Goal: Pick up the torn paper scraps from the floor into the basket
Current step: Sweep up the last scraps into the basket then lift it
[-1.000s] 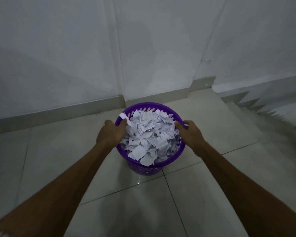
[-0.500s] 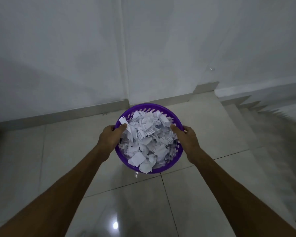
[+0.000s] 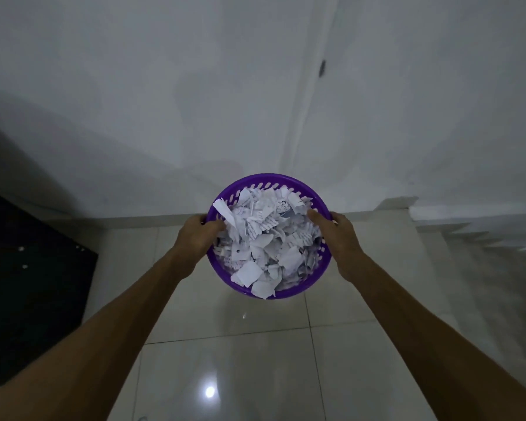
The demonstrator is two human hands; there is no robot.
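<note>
Between the hands hangs the purple basket [image 3: 269, 294], heaped with paper scraps [image 3: 266, 238]; left hand [image 3: 199, 235] and right hand [image 3: 336, 235] each clamp opposite rims, equally near, above the tiled floor [image 3: 240, 360].

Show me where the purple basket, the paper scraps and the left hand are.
purple basket [image 3: 289, 295]: head view, near rim.
paper scraps [image 3: 266, 238]: head view, middle of the heap.
left hand [image 3: 198, 235]: head view, back of the hand.
</note>
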